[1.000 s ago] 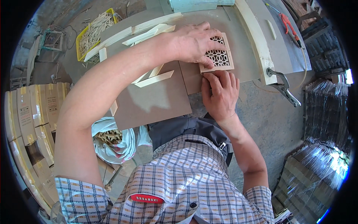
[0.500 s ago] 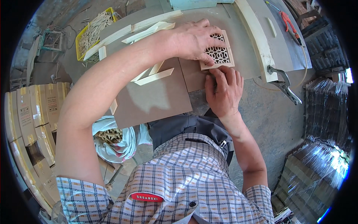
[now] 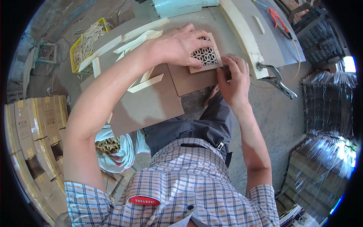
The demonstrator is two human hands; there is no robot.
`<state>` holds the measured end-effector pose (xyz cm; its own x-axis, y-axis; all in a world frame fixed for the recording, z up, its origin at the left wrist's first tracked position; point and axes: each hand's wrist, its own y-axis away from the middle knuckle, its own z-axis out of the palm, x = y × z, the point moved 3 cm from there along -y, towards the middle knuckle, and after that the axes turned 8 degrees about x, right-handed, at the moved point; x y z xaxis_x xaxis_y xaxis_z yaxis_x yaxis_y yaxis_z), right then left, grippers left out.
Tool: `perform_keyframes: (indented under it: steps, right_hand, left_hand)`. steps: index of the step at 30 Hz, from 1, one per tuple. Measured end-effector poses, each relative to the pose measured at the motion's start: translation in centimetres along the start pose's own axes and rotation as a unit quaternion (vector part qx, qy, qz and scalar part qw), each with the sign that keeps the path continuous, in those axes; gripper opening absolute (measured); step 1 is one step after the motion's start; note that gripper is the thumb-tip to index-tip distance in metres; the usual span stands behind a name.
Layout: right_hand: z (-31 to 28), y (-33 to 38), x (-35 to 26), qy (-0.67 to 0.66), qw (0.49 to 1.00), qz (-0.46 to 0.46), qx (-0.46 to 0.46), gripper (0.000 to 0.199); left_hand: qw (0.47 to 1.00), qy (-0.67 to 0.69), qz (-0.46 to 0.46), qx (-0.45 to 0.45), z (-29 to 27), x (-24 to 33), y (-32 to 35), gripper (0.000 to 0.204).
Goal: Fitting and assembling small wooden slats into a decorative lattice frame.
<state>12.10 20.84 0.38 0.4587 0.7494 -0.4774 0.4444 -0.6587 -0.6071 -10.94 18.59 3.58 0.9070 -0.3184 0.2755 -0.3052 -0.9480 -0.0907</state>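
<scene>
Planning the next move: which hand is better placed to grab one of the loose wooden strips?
Left, probably. The left hand presses the lattice panel right beside the wooden strips; the right hand sits at the panel's far edge.

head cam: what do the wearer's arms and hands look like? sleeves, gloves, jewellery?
Both hands are bare: no gloves, and no rings, watch or bands show on the left hand or right hand. Both forearms are uncovered up to short sleeves of a checked shirt, white with blue and brown lines. A small red patch sits on the shirt's chest.
</scene>
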Motion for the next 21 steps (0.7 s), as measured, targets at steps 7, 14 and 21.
perform_keyframes:
  steps: [7, 14, 21]
  right_hand:
    - [-0.4, -0.1, 1.3, -0.020, 0.999, 0.008, -0.041, 0.034]
    - [0.0, 0.1, 1.4, -0.026, 0.999, -0.025, -0.013, 0.025]
    - [-1.0, 0.4, 0.2, -0.021, 0.998, -0.051, -0.043, 0.018]
  left_hand:
    - [0.998, 0.003, -0.052, 0.019, 0.5, 1.2, 2.0, 0.094]
    - [0.989, 0.052, -0.120, 0.076, 1.8, 1.5, 4.3, 0.097]
    - [0.993, 0.068, -0.088, 0.050, 1.6, 0.8, 4.7, 0.093]
